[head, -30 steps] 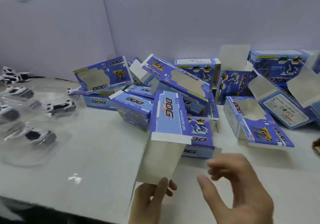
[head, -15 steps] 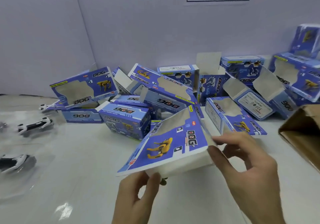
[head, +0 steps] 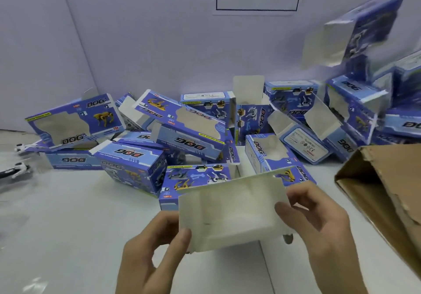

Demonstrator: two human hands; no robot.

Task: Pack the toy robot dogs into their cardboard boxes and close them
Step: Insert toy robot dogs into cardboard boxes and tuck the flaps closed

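The cardboard box (head: 230, 214) held in both hands has its open end turned toward the camera. Its white inside shows bare walls and no toy.

Behind this box, a heap of blue boxes (head: 182, 134) lies against the wall. Many have flaps standing open, and their window cut-outs show only grey card within. To the right of the held box, a brown carton (head: 387, 198) lies on its side with a torn, open mouth; I cannot tell what is inside it. Above and to the right, one more blue box (head: 364, 34) is blurred and tilted.

Well to the left of the held box, two black-and-white toy robot dogs (head: 19, 169) lie on the white table (head: 79, 225), outside any box. Between them and the held box, the table surface is bare. The carton's edge stands near the right hand.

The left hand (head: 155, 255) pinches the box's lower left corner, with the thumb on top. The right hand (head: 319, 232) grips the box's right side, thumb on the near wall and fingers curled behind.
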